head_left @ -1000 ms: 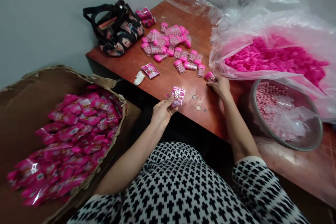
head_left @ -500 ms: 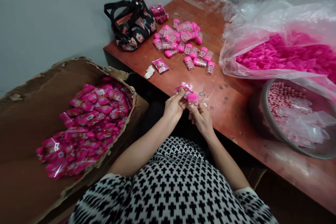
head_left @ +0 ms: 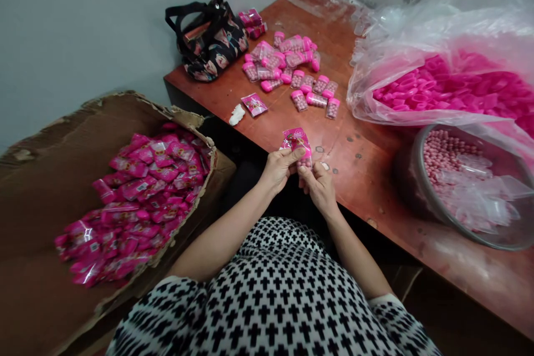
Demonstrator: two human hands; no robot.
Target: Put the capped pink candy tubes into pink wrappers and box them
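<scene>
My left hand (head_left: 278, 169) pinches a small pink printed packet (head_left: 295, 139) at the table's near edge. Close beside it, my right hand (head_left: 317, 183) grips a little pink-capped bottle (head_left: 306, 158) whose top is inside the packet's mouth. Both hands meet in front of me, fingers closed. Farther back on the red-brown table (head_left: 292, 117) lie several pink-capped bottles (head_left: 297, 69) filled with pink beads, and one flat packet (head_left: 254, 104).
A cardboard box (head_left: 62, 139) at my left holds several filled pink packets (head_left: 137, 200). A metal bowl (head_left: 421, 200) of pink beads and clear bags sits at right, behind it a clear plastic bag of pink caps (head_left: 450, 89). A dark handbag (head_left: 211, 41) stands at the table's far left corner.
My right hand picked a bottle from the table and brought it to my left hand. The packet has since come up over the bottle's cap.
</scene>
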